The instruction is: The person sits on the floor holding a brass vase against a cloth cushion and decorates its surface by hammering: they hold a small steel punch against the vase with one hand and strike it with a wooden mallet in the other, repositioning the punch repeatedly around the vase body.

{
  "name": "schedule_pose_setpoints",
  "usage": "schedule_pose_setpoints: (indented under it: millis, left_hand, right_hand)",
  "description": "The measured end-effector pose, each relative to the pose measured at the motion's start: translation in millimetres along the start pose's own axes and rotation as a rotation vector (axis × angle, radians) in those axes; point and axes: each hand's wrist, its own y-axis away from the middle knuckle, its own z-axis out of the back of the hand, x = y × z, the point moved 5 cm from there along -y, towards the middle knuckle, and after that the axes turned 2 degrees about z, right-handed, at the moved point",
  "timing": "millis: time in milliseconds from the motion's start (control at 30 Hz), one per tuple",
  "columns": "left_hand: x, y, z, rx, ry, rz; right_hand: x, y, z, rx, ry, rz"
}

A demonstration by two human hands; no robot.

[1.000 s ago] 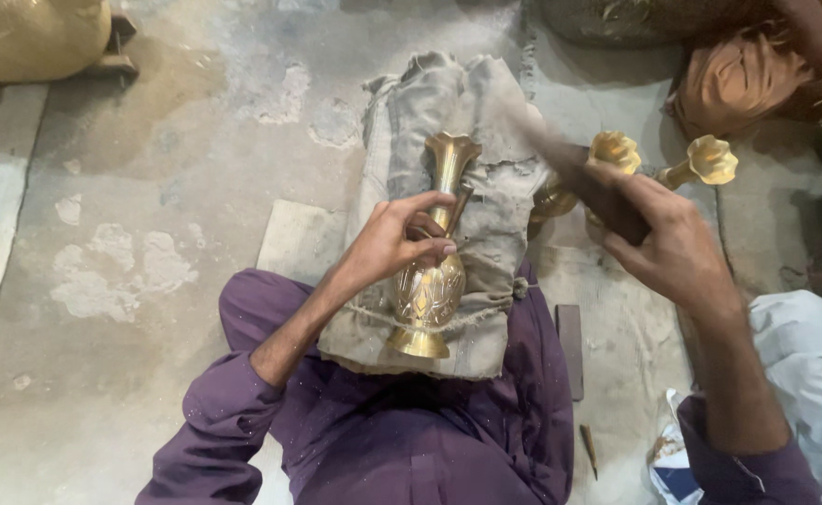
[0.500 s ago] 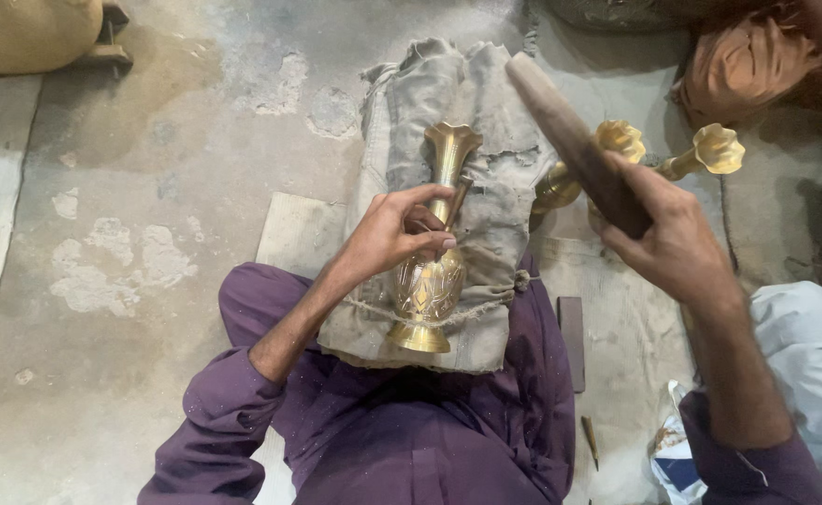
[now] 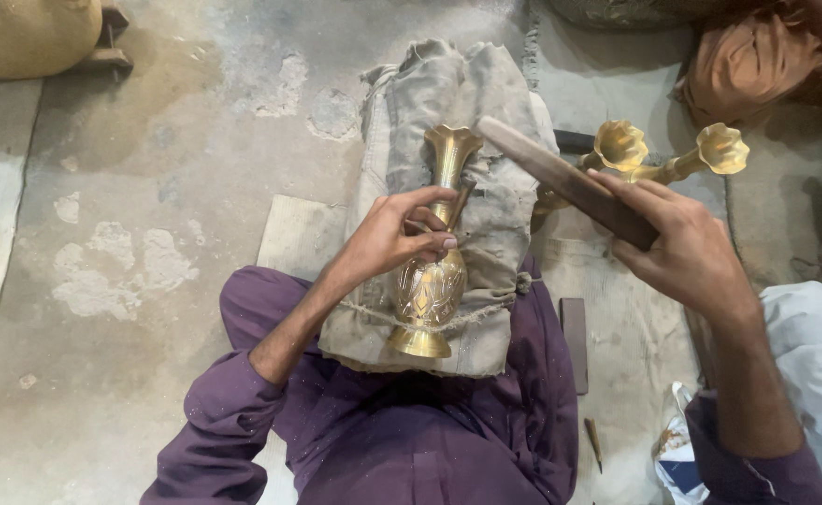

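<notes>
The cloth pad (image 3: pixel 448 187), a grey bundle bound with cord, lies across the lap at frame centre and extends toward 12 o'clock. The brass vase (image 3: pixel 432 271) lies along it, foot toward 6 o'clock, flared mouth toward 12 o'clock. The left hand (image 3: pixel 394 238) pinches a thin punch (image 3: pixel 461 201) against the vase neck, fingers pressed together. The right hand (image 3: pixel 687 248), at 3 o'clock, is closed around a dark wooden bat (image 3: pixel 561 182) angled toward the punch.

Risk, as a judgement: a glancing blow could skid the punch across the engraved belly or catch the left fingers; the round vase may roll on the pad.

Change from 0.5 s earlier: the bat has dropped nearer the punch; the vase lies as before.
</notes>
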Motion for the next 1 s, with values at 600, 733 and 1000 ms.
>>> schedule_pose_setpoints:
  millis: [600,733,1000]
  left_hand:
    - [-1,3,1,-0.015,-0.079,0.031]
    - [-2,4,0,-0.019,-0.048,0.012]
    - [-2,7,0,-0.017,-0.037,-0.028]
  right_hand:
    - [-12,-8,-16,0.231,0.183,-0.143]
    - [-2,-9,-4,0.03,0.04,-0.015]
    - [2,0,-2,-0.043,-0.084,0.195]
